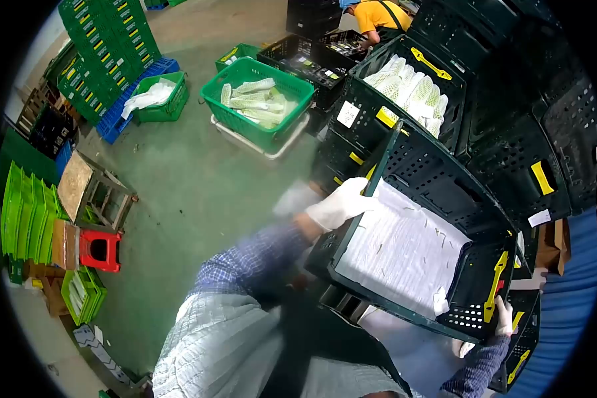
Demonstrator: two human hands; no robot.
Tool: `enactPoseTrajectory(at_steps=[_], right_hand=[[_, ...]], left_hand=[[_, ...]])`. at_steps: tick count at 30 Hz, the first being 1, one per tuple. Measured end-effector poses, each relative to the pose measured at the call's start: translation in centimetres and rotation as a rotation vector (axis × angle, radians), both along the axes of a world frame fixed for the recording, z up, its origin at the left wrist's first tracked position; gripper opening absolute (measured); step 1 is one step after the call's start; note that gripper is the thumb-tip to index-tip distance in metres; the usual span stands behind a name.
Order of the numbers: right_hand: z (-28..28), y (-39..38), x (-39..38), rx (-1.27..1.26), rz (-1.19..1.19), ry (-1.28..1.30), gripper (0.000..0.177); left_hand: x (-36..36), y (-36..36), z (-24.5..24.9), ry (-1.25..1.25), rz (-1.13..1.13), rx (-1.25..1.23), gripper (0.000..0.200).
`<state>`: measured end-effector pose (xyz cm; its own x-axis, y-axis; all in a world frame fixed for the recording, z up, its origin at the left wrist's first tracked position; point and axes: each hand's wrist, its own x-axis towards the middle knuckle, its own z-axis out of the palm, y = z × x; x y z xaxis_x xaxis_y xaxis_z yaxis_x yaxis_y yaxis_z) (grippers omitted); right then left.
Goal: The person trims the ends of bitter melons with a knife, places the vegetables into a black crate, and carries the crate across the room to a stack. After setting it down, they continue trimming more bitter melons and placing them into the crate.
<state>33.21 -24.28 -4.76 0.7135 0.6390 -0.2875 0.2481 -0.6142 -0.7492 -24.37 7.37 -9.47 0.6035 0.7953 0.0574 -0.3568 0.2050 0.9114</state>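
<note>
A black plastic crate (487, 265) is held tilted in front of me. My left hand (341, 205), in a white glove, is closed on its left end wall. At the opposite end, by a yellow latch piece (495, 285), my right hand (503, 317) grips the wall, its fingers partly hidden. A white sheet (404, 249) lines most of the crate floor, with small dark bits and a crumpled white scrap (440, 302) on it. Just beyond stands another black crate (371, 99) filled with pale vegetables in white net sleeves (411, 93).
A green basket (209, 93) of net-wrapped vegetables stands on a white-framed base ahead. Stacked black crates (511, 152) rise at the right. At left are green crate stacks (106, 53), a red stool (101, 251) and a wooden stand (89, 189). A person in yellow (381, 14) bends over crates behind.
</note>
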Motion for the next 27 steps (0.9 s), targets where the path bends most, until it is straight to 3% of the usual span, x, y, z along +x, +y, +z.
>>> enactPoseTrajectory(at_steps=[2,5,6,9,10,11,13,15,18,21,22,23,24,25,27], right_hand=[[-1.6,1.7,3.3,-0.023,0.039,-0.024,0.023],[-2.0,2.9,4.0,-0.016,0.004,0.020,0.011],[-1.8,3.2,3.2,0.036,-0.023,0.078,0.008],[0.7,3.6,0.2,0.087,-0.010,0.049,0.008],[2.0,3.5,-0.4,0.075,0.096,0.003,0.010],[4.4,4.4,-4.7,0.052,0.053,-0.061,0.012],[6.7,5.5,-10.4,0.080,0.027,0.028,0.017],[6.5,5.2,-11.4,0.066,0.190,-0.009,0.016],[4.8,6.3,-18.3,0.146,0.079,0.038,0.017],[4.1,8.3,-28.4,0.028,0.084,0.041,0.022],[3.1,8.8,-30.9,0.044,0.069,0.081,0.022],[2.7,9.2,-33.2,0.008,0.066,0.092,0.023],[1.4,9.6,-34.5,0.040,0.066,0.100,0.012],[0.3,10.1,-36.0,0.074,0.067,0.111,0.012],[-1.0,11.8,-40.1,0.119,-0.003,-0.037,0.047]], left_hand=[[1.1,0.4,-1.6,-0.028,0.025,-0.155,0.025],[0.2,1.1,-1.5,0.056,-0.061,-0.031,0.016],[0.9,1.6,-4.1,0.152,0.005,0.073,0.014],[-0.9,1.2,-4.7,0.093,0.093,0.022,0.015],[-2.2,0.9,-5.1,-0.019,0.049,-0.127,0.014],[-3.9,0.9,-5.4,-0.125,0.002,-0.269,0.014],[-7.5,1.8,-9.1,0.053,-0.006,-0.220,0.015],[-12.2,1.9,-8.7,0.202,-0.025,-0.322,0.022],[-18.7,2.7,-10.1,0.176,0.039,-0.436,0.039],[-26.9,4.7,-8.7,0.418,0.096,-0.398,0.064],[-29.6,5.9,-10.2,0.358,0.043,-0.407,0.082],[-32.4,5.9,-11.3,0.363,0.068,-0.404,0.086],[-35.4,6.0,-11.2,0.369,0.094,-0.400,0.089],[-37.5,6.0,-12.2,0.420,0.133,-0.284,0.081],[-41.7,6.1,-14.1,0.540,0.228,-0.055,0.065]])
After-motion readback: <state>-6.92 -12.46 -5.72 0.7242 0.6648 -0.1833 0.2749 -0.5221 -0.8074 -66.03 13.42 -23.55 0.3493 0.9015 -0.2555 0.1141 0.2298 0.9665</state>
